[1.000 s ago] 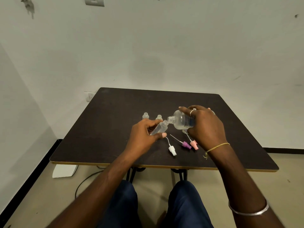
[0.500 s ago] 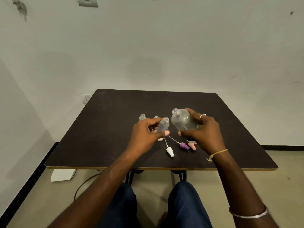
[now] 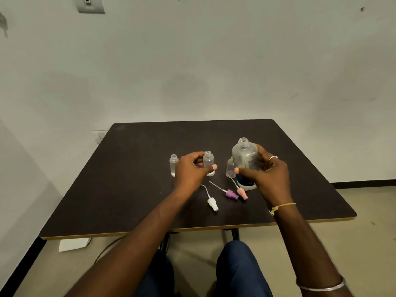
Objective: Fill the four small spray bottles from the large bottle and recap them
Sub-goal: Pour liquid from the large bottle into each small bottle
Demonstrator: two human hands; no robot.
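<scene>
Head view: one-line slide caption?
Left hand holds small bottle, right hand holds large bottle, both upright, uncapped.

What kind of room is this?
Probably a plain, bare workroom, not a kitchen: just a dark square table, blank white walls and a grey wall switch.

Small bottle (image 3: pixel 208 162) stands left of large bottle (image 3: pixel 244 157).

A bare, plain room here, more a makeshift recording space than a home or lab. Blank whitish walls (image 3: pixel 214 61), one dark square table (image 3: pixel 132 189) pushed near them, a switch plate (image 3: pixel 91 4) high up, beige floor (image 3: pixel 364 243) with black skirting.
</scene>
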